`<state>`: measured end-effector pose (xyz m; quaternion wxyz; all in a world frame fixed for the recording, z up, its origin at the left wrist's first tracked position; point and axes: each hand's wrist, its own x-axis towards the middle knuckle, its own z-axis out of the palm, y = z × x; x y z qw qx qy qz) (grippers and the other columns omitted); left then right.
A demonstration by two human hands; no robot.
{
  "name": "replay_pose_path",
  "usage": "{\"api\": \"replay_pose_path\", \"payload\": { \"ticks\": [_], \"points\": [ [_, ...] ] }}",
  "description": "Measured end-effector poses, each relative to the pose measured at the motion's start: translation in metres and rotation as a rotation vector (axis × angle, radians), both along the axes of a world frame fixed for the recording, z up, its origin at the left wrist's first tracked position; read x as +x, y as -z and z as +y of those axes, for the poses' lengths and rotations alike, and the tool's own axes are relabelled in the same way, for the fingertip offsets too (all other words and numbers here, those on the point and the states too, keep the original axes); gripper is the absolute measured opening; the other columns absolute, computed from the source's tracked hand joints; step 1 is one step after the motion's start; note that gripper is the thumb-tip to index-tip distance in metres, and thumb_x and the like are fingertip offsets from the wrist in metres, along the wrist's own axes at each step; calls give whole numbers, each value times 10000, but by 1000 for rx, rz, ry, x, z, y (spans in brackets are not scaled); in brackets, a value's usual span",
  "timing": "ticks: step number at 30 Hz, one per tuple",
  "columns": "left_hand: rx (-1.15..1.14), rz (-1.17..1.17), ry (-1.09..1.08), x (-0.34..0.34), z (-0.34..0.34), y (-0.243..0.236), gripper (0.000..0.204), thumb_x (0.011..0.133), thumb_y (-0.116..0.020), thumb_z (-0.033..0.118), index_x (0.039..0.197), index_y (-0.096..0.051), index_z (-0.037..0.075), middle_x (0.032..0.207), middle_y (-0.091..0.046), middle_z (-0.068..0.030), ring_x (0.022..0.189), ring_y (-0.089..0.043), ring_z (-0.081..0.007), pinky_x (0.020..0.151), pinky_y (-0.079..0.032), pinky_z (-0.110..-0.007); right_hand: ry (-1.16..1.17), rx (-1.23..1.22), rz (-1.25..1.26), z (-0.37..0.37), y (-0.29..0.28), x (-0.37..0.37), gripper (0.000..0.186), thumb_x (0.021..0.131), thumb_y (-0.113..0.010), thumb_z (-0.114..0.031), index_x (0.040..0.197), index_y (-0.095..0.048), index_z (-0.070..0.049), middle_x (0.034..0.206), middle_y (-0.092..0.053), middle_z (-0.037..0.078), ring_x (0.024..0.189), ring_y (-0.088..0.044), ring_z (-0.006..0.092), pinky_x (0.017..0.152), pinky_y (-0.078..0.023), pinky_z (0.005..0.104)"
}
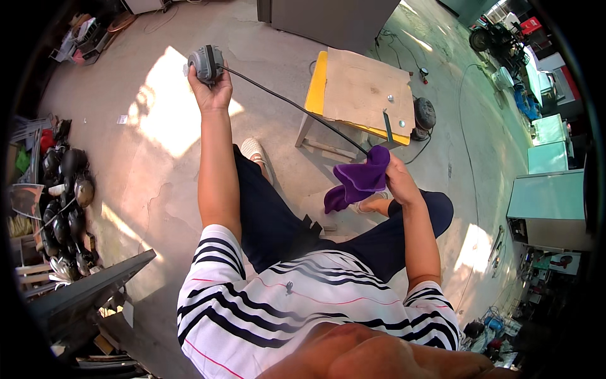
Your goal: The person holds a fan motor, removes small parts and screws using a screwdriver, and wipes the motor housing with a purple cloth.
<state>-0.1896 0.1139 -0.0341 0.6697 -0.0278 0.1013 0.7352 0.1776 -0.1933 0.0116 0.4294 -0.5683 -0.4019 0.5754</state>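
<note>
Out ahead, my left hand grips a small grey motor with a ribbed metal body. A black cable runs from it, stretched nearly straight toward my right. My right hand is closed around a purple cloth, which wraps the cable's far end and hangs down in folds. Whatever of the cable lies inside the cloth is hidden. Just beyond the cloth stands a low yellow stool topped with a sheet of brown cardboard. A dark utility knife and small metal pieces lie on it.
A dark round object sits right of the stool. Several dark, rounded machine parts are piled at the left, near a metal-edged table. A grey cabinet stands ahead; pale green boxes line the right. A thin cable crosses the floor.
</note>
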Motion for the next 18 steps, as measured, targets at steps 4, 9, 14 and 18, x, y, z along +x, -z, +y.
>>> {"api": "replay_pose_path", "payload": {
  "ticks": [4, 9, 14, 18],
  "points": [
    [358, -124, 379, 12, -36, -52, 634, 884, -786, 271, 1419, -520, 60, 1417, -559, -181, 1346, -529, -392, 1153, -459, -544, 225, 232, 333, -12, -41, 5, 428, 1105, -456, -251, 1457, -486, -8, 1324, -618, 130, 1192, -630, 218, 1078, -495, 386],
    [498, 212, 417, 53, -70, -136, 728, 903, -769, 422, 1418, -466, 6, 1382, -566, -207, 1285, -583, -401, 1053, -567, -481, 340, 675, 209, -8, -127, 29, 541, 1120, -379, -385, 1521, -424, -24, 1367, -580, 113, 1266, -568, 198, 1080, -494, 383],
    [633, 282, 537, 98, -99, -191, 726, 918, -747, 416, 1461, -447, 40, 1425, -531, -223, 1330, -545, -401, 1040, -582, -465, 416, 821, -395, -9, -201, 22, 427, 1124, -443, -326, 1311, -663, -12, 1184, -625, 28, 1044, -551, 91, 940, -451, 263],
    [654, 392, 574, 119, -119, -208, 752, 910, -744, 439, 1477, -439, 50, 1420, -545, -210, 1324, -553, -393, 1031, -583, -461, 432, 888, -933, -22, -223, 25, 354, 1103, -502, -321, 1256, -705, -75, 956, -647, -30, 827, -534, 58, 742, -435, 232]
  ]
}}
